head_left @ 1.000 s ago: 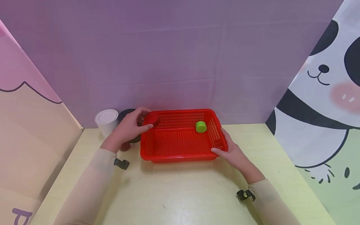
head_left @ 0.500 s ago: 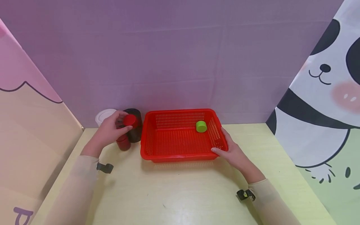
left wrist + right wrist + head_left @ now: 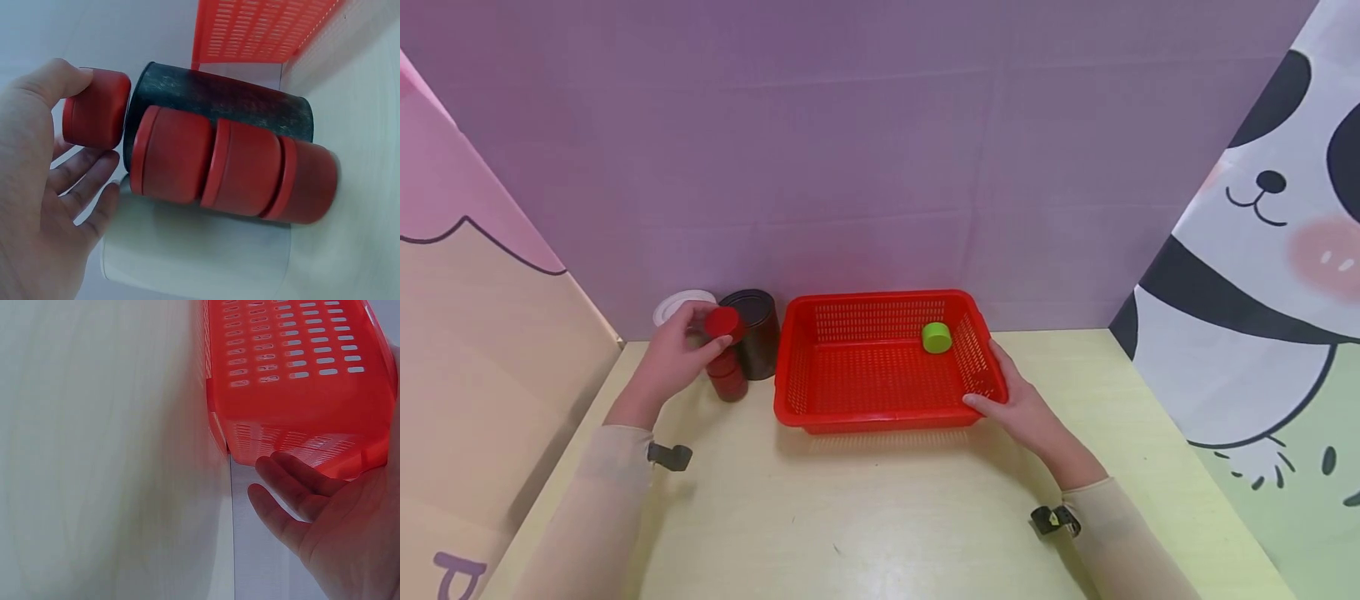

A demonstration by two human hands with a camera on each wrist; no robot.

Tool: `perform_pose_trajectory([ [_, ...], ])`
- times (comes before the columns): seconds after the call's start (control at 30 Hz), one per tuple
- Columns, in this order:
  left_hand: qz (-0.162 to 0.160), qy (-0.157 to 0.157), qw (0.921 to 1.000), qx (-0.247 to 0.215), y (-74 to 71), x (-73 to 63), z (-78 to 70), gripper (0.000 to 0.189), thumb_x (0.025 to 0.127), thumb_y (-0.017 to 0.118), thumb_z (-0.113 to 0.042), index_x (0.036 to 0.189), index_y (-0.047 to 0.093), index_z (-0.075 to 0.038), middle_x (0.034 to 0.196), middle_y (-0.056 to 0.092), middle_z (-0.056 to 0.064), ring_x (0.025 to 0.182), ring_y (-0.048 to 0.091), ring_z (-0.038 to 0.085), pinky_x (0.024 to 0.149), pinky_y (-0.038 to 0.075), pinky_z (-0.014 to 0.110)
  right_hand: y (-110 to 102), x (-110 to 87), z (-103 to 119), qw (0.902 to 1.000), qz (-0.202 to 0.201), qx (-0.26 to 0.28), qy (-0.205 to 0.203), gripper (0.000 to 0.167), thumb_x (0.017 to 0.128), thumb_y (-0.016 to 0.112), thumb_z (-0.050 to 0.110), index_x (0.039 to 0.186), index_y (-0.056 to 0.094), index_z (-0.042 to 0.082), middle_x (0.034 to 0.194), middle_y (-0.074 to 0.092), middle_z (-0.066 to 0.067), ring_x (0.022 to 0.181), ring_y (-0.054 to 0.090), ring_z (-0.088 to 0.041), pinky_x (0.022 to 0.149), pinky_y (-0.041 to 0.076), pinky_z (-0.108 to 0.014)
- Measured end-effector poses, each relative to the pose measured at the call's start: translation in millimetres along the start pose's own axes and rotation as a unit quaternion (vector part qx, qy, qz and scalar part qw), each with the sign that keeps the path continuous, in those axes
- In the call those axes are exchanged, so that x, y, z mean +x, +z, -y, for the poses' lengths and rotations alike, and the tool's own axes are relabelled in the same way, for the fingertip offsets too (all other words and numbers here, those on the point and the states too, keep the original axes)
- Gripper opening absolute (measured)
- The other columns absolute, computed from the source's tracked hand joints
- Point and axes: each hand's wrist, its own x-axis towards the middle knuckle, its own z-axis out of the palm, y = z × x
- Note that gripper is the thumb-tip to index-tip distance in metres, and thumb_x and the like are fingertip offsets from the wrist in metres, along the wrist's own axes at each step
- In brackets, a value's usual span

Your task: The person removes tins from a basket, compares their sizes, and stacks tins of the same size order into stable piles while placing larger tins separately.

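Observation:
My left hand (image 3: 664,357) pinches a small red cylindrical container (image 3: 100,107) between thumb and fingers. In the left wrist view it is just off the top end of a stack of three similar red containers (image 3: 240,165). The stack stands beside a dark canister (image 3: 169,87) and a white canister (image 3: 194,247). My right hand (image 3: 1018,408) grips the right rim of a red plastic basket (image 3: 865,418), thumb over the edge and fingers outside. A small lime-green round container (image 3: 936,337) sits inside the basket, near its right end.
The pale wooden table (image 3: 880,517) runs from the basket toward me. A purple wall sheet (image 3: 880,167) closes off the back. Printed panels stand at both sides, the right one with a panda (image 3: 1262,275).
My left hand has moved left from the basket's back-left corner, carrying the red container over to the red stack. My right hand and the basket have stayed in place.

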Motion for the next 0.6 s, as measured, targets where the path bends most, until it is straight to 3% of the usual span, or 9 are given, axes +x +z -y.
perform_pose_trajectory([
  [0.03, -0.004, 0.000, 1.0000, 0.001, -0.1, -0.8, -0.4, 0.058, 0.104, 0.078, -0.016, 0.154, 0.050, -0.004, 0.140, 0.063, 0.020, 0.128, 0.063, 0.040, 0.107, 0.058, 0.044, 0.0, -0.1, 0.2, 1.0000, 0.000, -0.001, 0.001, 0.110, 0.101, 0.081, 0.041, 0.179, 0.003, 0.030, 0.173, 0.035, -0.021, 0.151, 0.042, -0.046, 0.104, 0.060, -0.060],
  [0.1, -0.011, 0.000, 0.9999, -0.001, -1.2, -3.2, -2.3, 0.059, 0.104, 0.077, -0.015, 0.154, 0.049, -0.002, 0.141, 0.062, 0.021, 0.130, 0.060, 0.041, 0.110, 0.055, 0.058, -0.1, -0.3, 1.0, 1.0000, 0.001, 0.000, 0.001, 0.111, 0.101, 0.081, 0.043, 0.179, 0.003, 0.030, 0.173, 0.035, -0.021, 0.151, 0.043, -0.047, 0.104, 0.060, -0.060],
  [0.2, -0.017, 0.002, 0.9998, -0.007, -2.4, -6.1, -4.7, 0.058, 0.104, 0.077, -0.013, 0.154, 0.050, -0.001, 0.142, 0.061, 0.023, 0.132, 0.058, 0.043, 0.113, 0.051, 0.063, -0.2, -0.8, 2.1, 1.0000, 0.002, 0.001, 0.001, 0.113, 0.100, 0.082, 0.044, 0.179, 0.003, 0.030, 0.173, 0.035, -0.021, 0.151, 0.042, -0.047, 0.103, 0.061, -0.059],
  [0.4, -0.021, -0.002, 0.9998, 0.001, -1.0, -7.8, -1.9, 0.058, 0.104, 0.077, -0.013, 0.154, 0.049, -0.002, 0.143, 0.061, 0.022, 0.132, 0.058, 0.043, 0.114, 0.050, 0.064, -0.1, -1.2, 2.8, 1.0000, 0.000, 0.005, 0.003, 0.110, 0.101, 0.081, 0.039, 0.179, 0.004, 0.030, 0.173, 0.035, -0.020, 0.151, 0.043, -0.046, 0.103, 0.061, -0.059],
  [0.6, -0.050, 0.018, 0.9986, 0.003, 1.7, -10.9, 6.3, 0.055, 0.104, 0.076, -0.013, 0.151, 0.052, 0.002, 0.139, 0.064, 0.022, 0.123, 0.063, 0.042, 0.111, 0.052, 0.058, 0.9, -0.2, 2.7, 1.0000, 0.001, 0.006, 0.004, 0.110, 0.102, 0.081, 0.040, 0.179, 0.004, 0.029, 0.172, 0.036, -0.021, 0.150, 0.044, -0.046, 0.105, 0.060, -0.059],
])
